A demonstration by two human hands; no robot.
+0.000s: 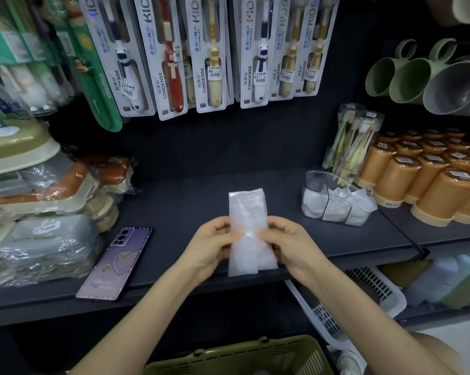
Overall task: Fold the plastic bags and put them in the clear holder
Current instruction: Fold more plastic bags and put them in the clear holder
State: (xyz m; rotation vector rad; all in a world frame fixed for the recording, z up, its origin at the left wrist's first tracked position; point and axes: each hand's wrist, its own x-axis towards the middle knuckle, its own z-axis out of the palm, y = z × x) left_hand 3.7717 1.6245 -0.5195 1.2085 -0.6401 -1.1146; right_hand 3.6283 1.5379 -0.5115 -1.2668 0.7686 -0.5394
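Holding a plastic bag [246,212] just above the dark shelf [188,201], to the left of the clear holder [317,180] and nearer the body, well apart from it. Folded lengthwise into a narrow upright strip, top end free, bottom end hanging over the shelf edge. Pinched at mid-length from both sides: left hand [212,244] on the edge farther from the holder, right hand [288,244] on the edge closer to it, thumbs on the front, fingers curled behind.

Judging by the look: thin, limp, close to weightless, slick film, likely to spring open or slide layer over layer once let go. Best taken across all layers at once, thumbs flat on the fold line, pressing out air before doubling the strip over.

Inside the holder, white folded bags [336,209] in its compartments. Just to the right of the holder, orange cups [418,180]; far to its left, a phone [114,262] lying flat.
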